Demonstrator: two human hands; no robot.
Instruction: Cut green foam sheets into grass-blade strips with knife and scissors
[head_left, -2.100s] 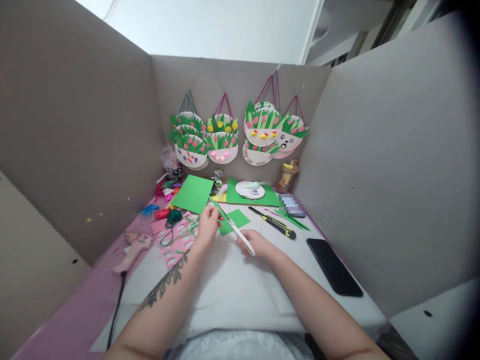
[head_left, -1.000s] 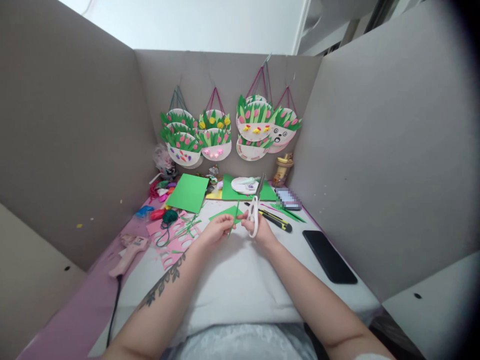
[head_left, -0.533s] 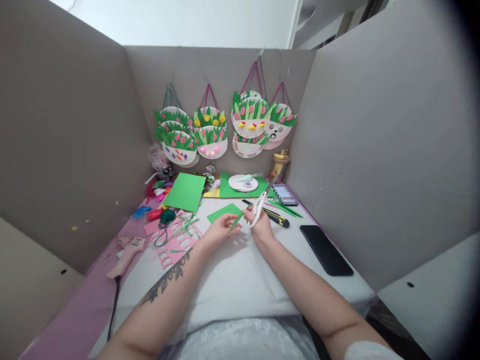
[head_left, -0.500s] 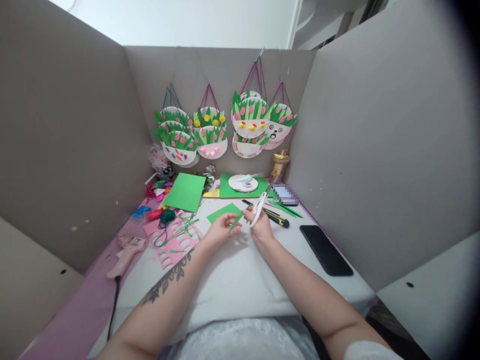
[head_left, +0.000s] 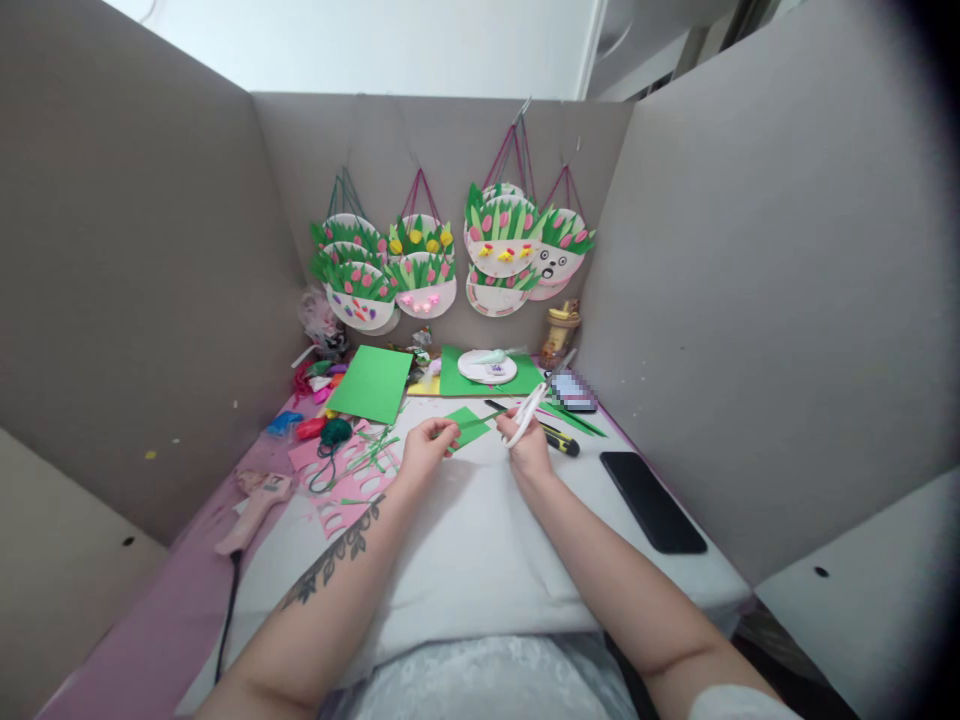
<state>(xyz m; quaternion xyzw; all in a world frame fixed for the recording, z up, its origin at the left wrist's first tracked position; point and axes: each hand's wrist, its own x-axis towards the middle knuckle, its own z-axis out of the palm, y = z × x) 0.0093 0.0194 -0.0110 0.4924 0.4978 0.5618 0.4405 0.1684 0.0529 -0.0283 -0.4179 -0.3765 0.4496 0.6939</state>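
Observation:
My left hand (head_left: 429, 447) is closed, pinching one end of a narrow green paper strip (head_left: 482, 420). The strip runs across to the fingertips of my right hand (head_left: 531, 452), which seem to touch its other end. White-handled scissors (head_left: 528, 412) hang on my right hand, their blades pointing up and away to the right. Behind the strip, a small green paper piece (head_left: 469, 432) lies on the white table cover (head_left: 480, 560). A yellow-and-black utility knife (head_left: 562, 442) lies just beyond my right hand.
Pink paper with punched-out holes (head_left: 352, 505), a dark green yarn ball (head_left: 335, 432) and a glue gun (head_left: 259, 508) lie at left. Green sheets (head_left: 371, 384) and a white plate (head_left: 487, 367) are at the back. A black phone (head_left: 652, 502) lies at right. Paper-plate baskets (head_left: 424, 285) hang on the partition.
My left hand has moved slightly left and up, my right hand slightly right, so they are further apart. The green strip has gone from slanting to nearly level between them.

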